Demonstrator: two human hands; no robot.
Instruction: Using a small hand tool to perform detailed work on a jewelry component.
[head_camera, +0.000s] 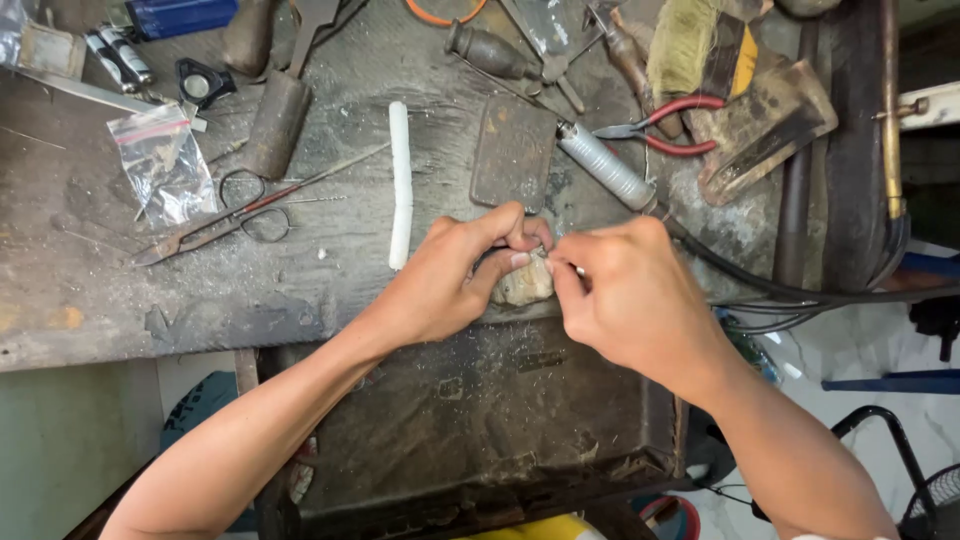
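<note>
Clearly risking a slip: left hand (440, 285) clamped on a small pale lump (524, 283) at the counter's (330, 270) near edge, right hand (625, 300) pinched on a thin metal tool tip (578, 270) just beside the thumb, likely to skid and jab.

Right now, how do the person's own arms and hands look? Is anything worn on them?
Both arms are bare as far as the picture shows: no sleeves, no gloves. The left hand and the right hand have no ring, watch or bracelet that I can see. The fingernails are short. Both forearms are slim and come in from the bottom edge.
</note>
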